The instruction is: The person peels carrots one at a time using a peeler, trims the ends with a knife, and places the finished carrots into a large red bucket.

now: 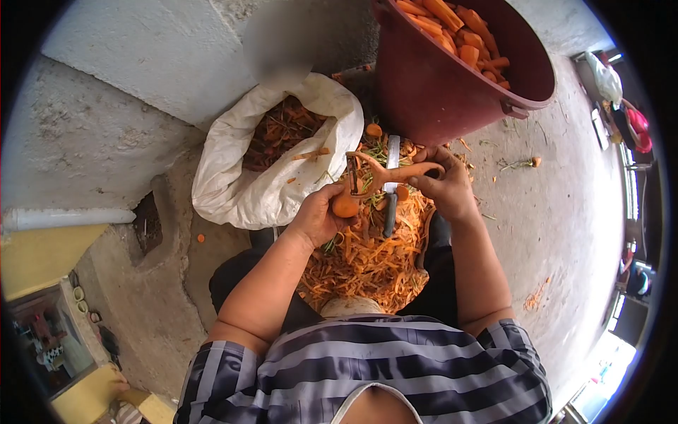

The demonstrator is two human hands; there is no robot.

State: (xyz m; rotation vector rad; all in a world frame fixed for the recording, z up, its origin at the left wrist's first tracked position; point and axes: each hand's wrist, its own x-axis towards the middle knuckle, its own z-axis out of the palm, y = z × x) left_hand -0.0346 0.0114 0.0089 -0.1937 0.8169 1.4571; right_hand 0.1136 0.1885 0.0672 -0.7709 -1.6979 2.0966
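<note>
Carrot [345, 205] sits clamped in the left hand [319, 215]; the right hand [449, 185] grips the peeler [397, 174], its blade [354, 174] very near the carrot. Peeling seems the current step; a next stroke would call for steady left hold.

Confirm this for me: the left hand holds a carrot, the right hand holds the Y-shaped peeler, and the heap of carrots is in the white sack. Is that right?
Not quite: the head view shows the heap of carrots in the dark red tub, not the white sack. The rest stands: left hand on a carrot, right hand on the Y-shaped peeler.
</note>
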